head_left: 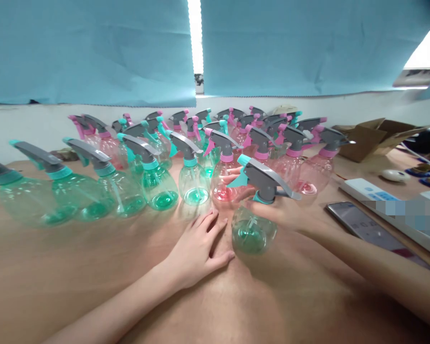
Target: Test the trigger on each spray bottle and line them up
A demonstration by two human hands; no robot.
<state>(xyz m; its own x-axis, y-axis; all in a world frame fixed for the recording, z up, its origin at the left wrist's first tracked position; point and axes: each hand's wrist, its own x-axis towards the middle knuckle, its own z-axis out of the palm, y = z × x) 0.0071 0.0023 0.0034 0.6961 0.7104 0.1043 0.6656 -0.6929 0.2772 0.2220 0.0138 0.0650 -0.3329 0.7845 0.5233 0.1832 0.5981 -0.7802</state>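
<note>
Spray bottle (254, 235), upright, neck within right fingers (245, 193)

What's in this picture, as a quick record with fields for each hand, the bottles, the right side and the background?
Right hand: wrapped around the neck of a green spray bottle
Held bottle: some liquid-like green at the base, gray sprayer head, turquoise nozzle
Left hand: palm down at the table, fingers spread, holding nothing
Front row: green bottles on the left, pink bottles on the right
Right side: phone, open cardboard box
Background: blue cloth with a bright gap
</note>
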